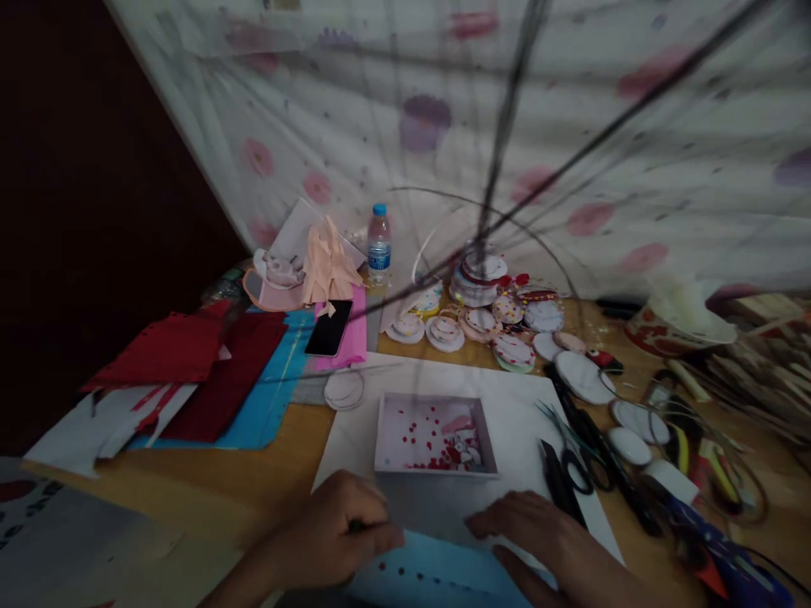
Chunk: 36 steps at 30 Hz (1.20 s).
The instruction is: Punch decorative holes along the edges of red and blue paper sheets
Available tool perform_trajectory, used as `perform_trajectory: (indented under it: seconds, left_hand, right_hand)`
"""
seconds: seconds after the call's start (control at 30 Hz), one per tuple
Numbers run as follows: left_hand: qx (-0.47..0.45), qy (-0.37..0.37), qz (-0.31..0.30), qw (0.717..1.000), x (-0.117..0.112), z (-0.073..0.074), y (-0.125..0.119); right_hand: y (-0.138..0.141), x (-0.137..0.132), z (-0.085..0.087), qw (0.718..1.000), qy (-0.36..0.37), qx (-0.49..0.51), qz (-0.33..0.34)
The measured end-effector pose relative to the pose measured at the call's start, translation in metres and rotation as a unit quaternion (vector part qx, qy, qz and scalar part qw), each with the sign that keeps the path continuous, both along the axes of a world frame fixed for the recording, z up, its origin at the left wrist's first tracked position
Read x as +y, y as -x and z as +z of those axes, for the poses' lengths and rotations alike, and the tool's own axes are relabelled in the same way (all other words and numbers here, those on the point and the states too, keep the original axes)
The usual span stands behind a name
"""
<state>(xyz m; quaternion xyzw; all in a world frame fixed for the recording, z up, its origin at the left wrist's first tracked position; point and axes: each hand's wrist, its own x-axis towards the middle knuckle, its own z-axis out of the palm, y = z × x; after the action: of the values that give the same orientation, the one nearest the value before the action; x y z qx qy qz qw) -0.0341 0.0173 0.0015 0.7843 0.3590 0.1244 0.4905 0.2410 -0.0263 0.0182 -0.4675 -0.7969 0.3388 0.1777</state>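
Note:
A light-blue sheet [453,567] with a row of small dark dots or holes lies at the bottom edge of the view. At its left end my left hand [339,532] is closed in a fist; a bit of something dark shows between the fingers, too hidden to name. My right hand [538,532] rests over the sheet's right side, fingers stretched out and spread, palm down. Just beyond both hands stands a shallow white box [437,471] holding small red pieces and some pale bits.
Scissors [575,464] and a black cutter [561,485] lie right of the white board [519,388]. Red fabric [161,350], a phone [329,328] and a water bottle [378,245] are left and behind. Decorated round pieces [475,321] crowd the back. A blue glue gun [728,549] lies far right.

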Motion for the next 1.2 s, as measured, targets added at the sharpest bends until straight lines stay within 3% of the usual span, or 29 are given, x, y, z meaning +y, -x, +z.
perform_trajectory:
  seconds: [0.13, 0.2, 0.33, 0.4, 0.53, 0.57, 0.63, 0.8, 0.9, 1.07, 1.2]
  left_hand:
    - [-0.041, 0.000, -0.008, 0.999, -0.007, -0.001, -0.026]
    - [-0.052, 0.017, 0.000, 0.998, -0.010, -0.001, -0.034]
    - [-0.125, 0.089, 0.117, 0.981, -0.012, -0.006, -0.036]
    - [-0.231, 0.182, 0.187, 0.937, -0.011, -0.008, -0.034]
    - [-0.433, 0.385, 0.212, 0.787, -0.008, -0.009, -0.032]
    - [-0.452, 0.407, 0.210, 0.765, -0.009, -0.007, -0.033]
    - [-0.460, 0.422, 0.221, 0.750, -0.011, -0.005, -0.035]
    - [-0.449, 0.433, 0.205, 0.754, -0.022, -0.002, -0.035]
    - [-0.430, 0.414, 0.181, 0.782, -0.027, -0.001, -0.032]
    - [-0.364, 0.330, 0.195, 0.849, -0.026, 0.007, -0.032]
    - [-0.355, 0.330, 0.203, 0.850, -0.020, 0.010, -0.041]
  right_hand:
    - [0.041, 0.002, -0.002, 0.998, 0.030, 0.053, -0.001]
    - [0.055, -0.001, -0.011, 0.994, 0.065, 0.071, -0.042]
    - [0.068, -0.007, -0.028, 0.979, 0.064, 0.088, -0.173]
    - [0.069, -0.009, -0.029, 0.971, 0.058, 0.106, -0.204]
    - [0.069, -0.009, -0.023, 0.974, 0.049, 0.119, -0.185]
    - [0.070, -0.008, -0.021, 0.976, 0.047, 0.118, -0.178]
    - [0.073, -0.007, -0.019, 0.978, 0.041, 0.114, -0.169]
    - [0.077, -0.003, -0.018, 0.974, 0.049, 0.136, -0.177]
    - [0.078, 0.000, -0.016, 0.971, 0.080, 0.158, -0.159]
    - [0.078, 0.003, -0.012, 0.953, 0.136, 0.232, -0.143]
    - [0.077, 0.005, -0.016, 0.924, 0.167, 0.301, -0.168]
